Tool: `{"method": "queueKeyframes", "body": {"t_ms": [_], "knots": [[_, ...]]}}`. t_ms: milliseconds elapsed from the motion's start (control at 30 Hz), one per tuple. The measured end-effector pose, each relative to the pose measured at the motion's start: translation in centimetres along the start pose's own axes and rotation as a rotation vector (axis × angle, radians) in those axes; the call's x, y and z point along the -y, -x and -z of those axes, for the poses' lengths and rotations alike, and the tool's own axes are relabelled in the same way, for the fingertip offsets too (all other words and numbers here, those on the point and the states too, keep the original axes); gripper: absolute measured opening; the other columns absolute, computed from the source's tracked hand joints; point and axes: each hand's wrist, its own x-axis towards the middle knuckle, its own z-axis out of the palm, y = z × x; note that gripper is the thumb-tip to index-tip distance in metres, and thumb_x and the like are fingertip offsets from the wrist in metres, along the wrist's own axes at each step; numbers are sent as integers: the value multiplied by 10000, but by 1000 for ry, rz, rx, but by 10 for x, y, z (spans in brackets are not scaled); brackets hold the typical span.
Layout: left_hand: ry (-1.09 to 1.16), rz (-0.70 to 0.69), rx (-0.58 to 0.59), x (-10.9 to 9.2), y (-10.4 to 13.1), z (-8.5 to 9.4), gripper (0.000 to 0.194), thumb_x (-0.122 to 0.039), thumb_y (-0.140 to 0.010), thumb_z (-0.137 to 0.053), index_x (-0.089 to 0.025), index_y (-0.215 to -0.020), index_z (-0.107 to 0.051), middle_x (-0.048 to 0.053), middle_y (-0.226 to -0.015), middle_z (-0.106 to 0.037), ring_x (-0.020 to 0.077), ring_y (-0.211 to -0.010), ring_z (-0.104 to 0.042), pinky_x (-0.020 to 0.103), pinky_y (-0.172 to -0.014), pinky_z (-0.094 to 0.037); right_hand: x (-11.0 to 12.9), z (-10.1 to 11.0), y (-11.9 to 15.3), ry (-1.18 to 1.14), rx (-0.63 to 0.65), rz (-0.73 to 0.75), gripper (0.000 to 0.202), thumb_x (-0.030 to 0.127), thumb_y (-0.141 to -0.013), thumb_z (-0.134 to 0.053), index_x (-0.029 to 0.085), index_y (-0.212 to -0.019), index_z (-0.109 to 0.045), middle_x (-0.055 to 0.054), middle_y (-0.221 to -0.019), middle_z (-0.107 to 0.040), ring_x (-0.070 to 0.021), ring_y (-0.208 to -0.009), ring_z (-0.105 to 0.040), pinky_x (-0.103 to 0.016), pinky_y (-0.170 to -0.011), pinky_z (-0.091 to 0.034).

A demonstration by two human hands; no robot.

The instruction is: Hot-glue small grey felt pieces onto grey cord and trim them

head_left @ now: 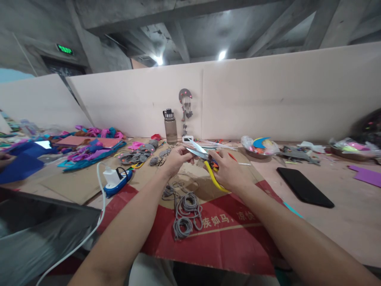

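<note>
Scissors [199, 153] with yellow handles are in my right hand [228, 169], their blades pointing left and apart at the tips. Close by the blades, my left hand [177, 159] has its thumb and fingers pinched together; whatever is between them is too small to make out. Below both hands, coils of grey cord [187, 214] lie on a red and tan cardboard sheet [229, 250]. Behind my left hand is a heap of grey felt pieces [139, 155]. A grey moon-shaped hanging ornament [185, 95] with pink dots is on the white partition.
A water bottle [170, 129] stands at the partition. Left are a blue power strip [118, 184] with a white cable and piles of coloured felt [95, 153]. Right are a black phone [305, 186], a bowl [258, 153] and grey scraps [299, 154]. Another person's hand [4, 159] shows far left.
</note>
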Motion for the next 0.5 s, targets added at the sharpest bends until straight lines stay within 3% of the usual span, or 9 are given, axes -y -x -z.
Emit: {"method": "queueKeyframes", "body": {"t_ms": [500], "knots": [[-44,-10,19,-3,1,-1,128,-165,-680,-596,-130,-796,-636,24,-707,-658,92,-564,-559,226,-582,-419,1,-2,1,136,18,-17,385,424,-882,-436,239,-1215,-492,-113,-1049,-557,-194,-753,-540,-274,-619,-337]]}}
